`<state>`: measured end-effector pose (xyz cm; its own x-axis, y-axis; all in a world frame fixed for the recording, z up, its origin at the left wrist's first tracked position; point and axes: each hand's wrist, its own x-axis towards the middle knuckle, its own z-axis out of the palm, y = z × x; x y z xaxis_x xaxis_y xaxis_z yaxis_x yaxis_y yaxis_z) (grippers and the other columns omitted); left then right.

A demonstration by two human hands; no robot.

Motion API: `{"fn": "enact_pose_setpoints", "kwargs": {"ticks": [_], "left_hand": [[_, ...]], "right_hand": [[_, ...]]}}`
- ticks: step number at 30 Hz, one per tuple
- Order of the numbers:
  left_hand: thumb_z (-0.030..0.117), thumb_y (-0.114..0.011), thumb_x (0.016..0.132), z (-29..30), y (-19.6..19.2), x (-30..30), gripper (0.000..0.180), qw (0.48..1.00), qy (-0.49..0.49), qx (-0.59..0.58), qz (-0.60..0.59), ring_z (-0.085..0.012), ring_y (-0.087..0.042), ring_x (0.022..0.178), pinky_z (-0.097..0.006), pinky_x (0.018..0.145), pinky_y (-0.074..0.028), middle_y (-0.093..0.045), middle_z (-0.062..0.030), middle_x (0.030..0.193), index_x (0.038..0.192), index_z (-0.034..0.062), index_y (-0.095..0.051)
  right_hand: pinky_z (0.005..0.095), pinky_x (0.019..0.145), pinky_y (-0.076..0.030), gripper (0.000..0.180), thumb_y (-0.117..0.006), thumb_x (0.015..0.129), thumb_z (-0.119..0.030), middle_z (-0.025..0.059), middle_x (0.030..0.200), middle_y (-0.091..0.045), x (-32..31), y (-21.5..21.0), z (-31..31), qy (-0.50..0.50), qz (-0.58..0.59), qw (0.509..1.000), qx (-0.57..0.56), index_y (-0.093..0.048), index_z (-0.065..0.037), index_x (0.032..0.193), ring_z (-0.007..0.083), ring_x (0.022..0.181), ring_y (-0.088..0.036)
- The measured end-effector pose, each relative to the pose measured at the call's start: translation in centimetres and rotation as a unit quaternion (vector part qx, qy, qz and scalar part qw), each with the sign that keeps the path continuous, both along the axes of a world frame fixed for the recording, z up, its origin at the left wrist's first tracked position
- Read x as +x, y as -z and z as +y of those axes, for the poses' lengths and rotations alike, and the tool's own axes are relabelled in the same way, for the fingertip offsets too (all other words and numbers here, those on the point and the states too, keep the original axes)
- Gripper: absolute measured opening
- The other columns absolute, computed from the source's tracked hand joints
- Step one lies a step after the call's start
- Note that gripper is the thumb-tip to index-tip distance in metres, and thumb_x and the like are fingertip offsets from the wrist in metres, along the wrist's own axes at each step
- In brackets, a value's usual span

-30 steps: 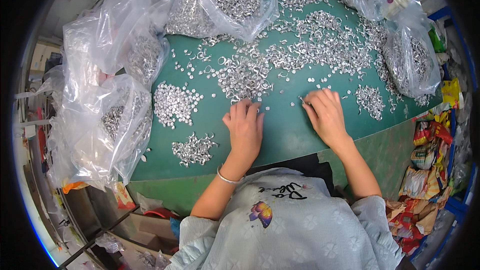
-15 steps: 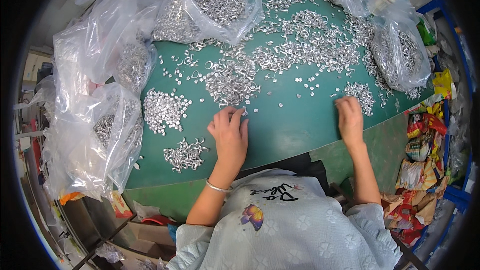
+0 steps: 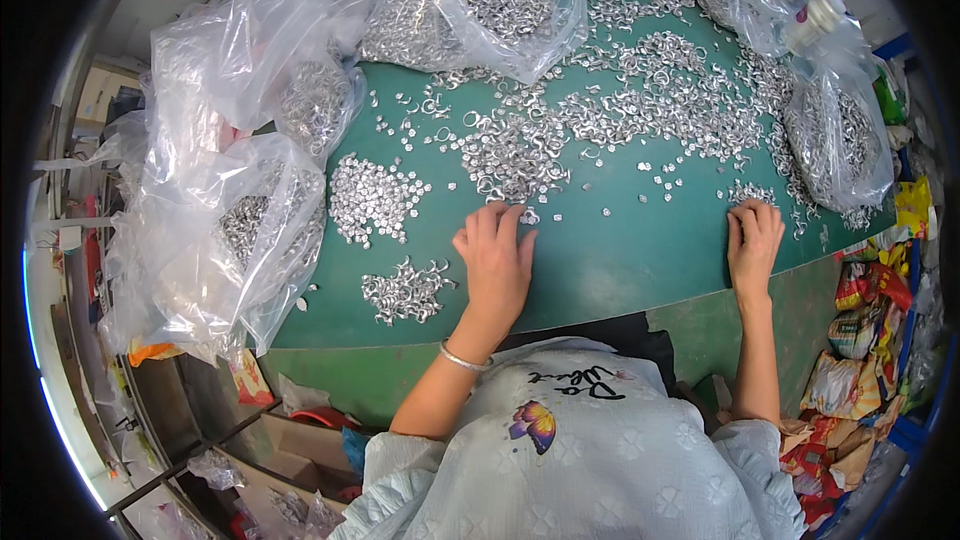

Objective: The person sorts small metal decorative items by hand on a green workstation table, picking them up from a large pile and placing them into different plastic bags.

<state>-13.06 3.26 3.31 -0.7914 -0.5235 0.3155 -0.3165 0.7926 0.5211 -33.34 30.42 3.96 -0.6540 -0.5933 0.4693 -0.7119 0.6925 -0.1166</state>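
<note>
Small silver metal pieces, many curved like open rings, form a large heap (image 3: 515, 155) across the green table (image 3: 620, 270). At the heap's near edge is my left hand (image 3: 495, 255), fingers bent down and drawn together. A small silver piece (image 3: 528, 216) shows by its index finger and thumb; whether they grip it is unclear. My right hand (image 3: 755, 250) is curled at a small pile (image 3: 748, 192) on the right, fingertips lowered and partly hiding it. What its fingers hold is hidden. Left of my left hand lie a pile of tiny flower-like pieces (image 3: 372, 200) and a pile of curved pieces (image 3: 405, 292).
Clear plastic bags of metal pieces stand at the left (image 3: 265, 210), the back (image 3: 505, 5) and the right (image 3: 840, 130). A white-capped bottle (image 3: 818, 18) lies at the back right. Colourful packets (image 3: 850, 350) fill a blue rack beside the table's right end.
The whole view has shifted, so the table appears further right. Against the small right pile, my right hand has moved right and covers part of it. My left hand stays at the heap's edge.
</note>
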Motion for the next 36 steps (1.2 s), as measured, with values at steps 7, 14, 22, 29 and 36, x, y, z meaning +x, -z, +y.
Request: {"fn": "enact_pose_setpoints", "kwargs": {"ticks": [7, 14, 22, 29, 36], "left_hand": [[0.009, -0.073, 0.076, -0.2, 0.6, -0.1, 0.034, 1.000, 0.005, -0.012, -0.004, -0.0282, -0.051, 0.105, -0.040, 0.087, -0.035, -0.055, -0.0091, 0.110, 0.108, 0.0066, -0.062], [0.008, -0.069, 0.081, -1.1, 0.2, 0.9, 0.036, 0.999, -0.013, 0.014, -0.029, -0.0303, -0.050, 0.108, -0.043, 0.089, -0.035, -0.054, -0.0117, 0.115, 0.115, 0.0058, -0.059], [-0.001, -0.067, 0.078, 2.5, -1.1, -3.2, 0.037, 0.987, 0.152, 0.021, 0.050, -0.0322, -0.055, 0.104, -0.041, 0.090, -0.042, -0.059, -0.0142, 0.111, 0.114, 0.0045, -0.061], [0.003, -0.055, 0.083, 10.9, 0.3, -15.4, 0.035, 0.919, 0.387, -0.066, 0.043, -0.0332, -0.048, 0.123, -0.046, 0.108, -0.036, -0.054, -0.0185, 0.127, 0.117, -0.0054, -0.057], [0.004, -0.055, 0.086, 5.6, 1.4, -14.9, 0.033, 0.926, 0.340, -0.162, -0.029, -0.0349, -0.046, 0.128, -0.050, 0.111, -0.031, -0.053, -0.0189, 0.130, 0.117, -0.0069, -0.057]], "right_hand": [[0.0409, 0.091, -0.043, 0.037, -0.073, 0.075, -0.009, 0.0138, 0.113, -0.059, 4.3, -2.1, -10.1, -0.227, -0.156, 0.959, -0.068, -0.062, -0.004, 0.111, 0.0336, 0.107, -0.055], [0.0588, 0.110, -0.026, 0.053, -0.070, 0.084, -0.024, 0.0185, 0.143, -0.039, 7.0, 0.1, -14.7, -0.229, -0.209, 0.951, 0.001, -0.052, -0.004, 0.129, 0.0424, 0.138, -0.027], [0.0467, 0.101, -0.034, 0.031, -0.069, 0.080, -0.008, 0.0093, 0.119, -0.060, 0.6, -1.4, 1.2, 0.066, -0.179, 0.978, -0.084, -0.064, -0.006, 0.110, 0.0304, 0.123, -0.050], [0.0505, 0.108, -0.031, 0.035, -0.070, 0.082, -0.014, 0.0084, 0.131, -0.056, -1.3, -1.6, 1.1, -0.069, -0.107, 0.992, 0.002, -0.065, -0.008, 0.116, 0.0306, 0.131, -0.044], [0.0534, 0.108, -0.031, 0.035, -0.068, 0.085, -0.015, 0.0132, 0.133, -0.053, -2.9, -0.2, 2.3, -0.063, -0.158, 0.983, -0.068, -0.062, -0.006, 0.118, 0.0338, 0.131, -0.043]]}}
